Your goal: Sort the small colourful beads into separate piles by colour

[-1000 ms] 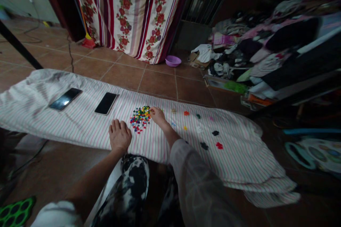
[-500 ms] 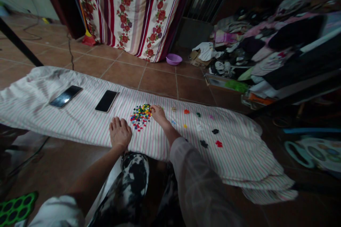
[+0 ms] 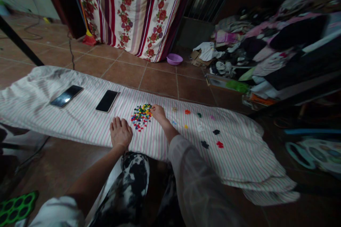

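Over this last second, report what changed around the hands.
Nothing visibly moved on the striped white cloth; any piece taken or released is too small to tell. The right hand stays at the multicoloured pile of tiny pieces, the left hand palm-down beside it.

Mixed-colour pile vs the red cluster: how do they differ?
The mixed-colour pile shows many colours; the red cluster just one. The mixed-colour pile spreads wider; the red cluster is compact. The right hand is at the mixed-colour pile's edge; the red cluster lies apart from it. Both lie on the striped cloth.
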Available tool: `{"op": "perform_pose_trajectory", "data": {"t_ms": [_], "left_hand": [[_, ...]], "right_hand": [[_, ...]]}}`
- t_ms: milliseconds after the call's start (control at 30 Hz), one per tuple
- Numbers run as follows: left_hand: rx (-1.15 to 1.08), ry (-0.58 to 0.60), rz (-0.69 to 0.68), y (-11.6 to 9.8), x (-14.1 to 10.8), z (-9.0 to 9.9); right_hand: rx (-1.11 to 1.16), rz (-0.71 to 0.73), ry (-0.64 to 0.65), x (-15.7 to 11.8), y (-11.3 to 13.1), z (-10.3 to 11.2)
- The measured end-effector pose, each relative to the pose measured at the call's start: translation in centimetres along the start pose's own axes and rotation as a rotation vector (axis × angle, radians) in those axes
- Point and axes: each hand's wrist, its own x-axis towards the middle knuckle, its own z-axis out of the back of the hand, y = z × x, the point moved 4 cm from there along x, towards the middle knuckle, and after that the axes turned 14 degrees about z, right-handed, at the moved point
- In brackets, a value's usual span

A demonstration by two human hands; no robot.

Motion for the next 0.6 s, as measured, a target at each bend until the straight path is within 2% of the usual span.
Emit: {"op": "perform_pose_trajectory", "data": {"t_ms": [600], "left_hand": [[-0.05, 0.001, 0.012, 0.0, 0.0, 0.1]], "right_hand": [[0.067, -0.014, -0.06, -0.9, 0.4, 0.7]]}}
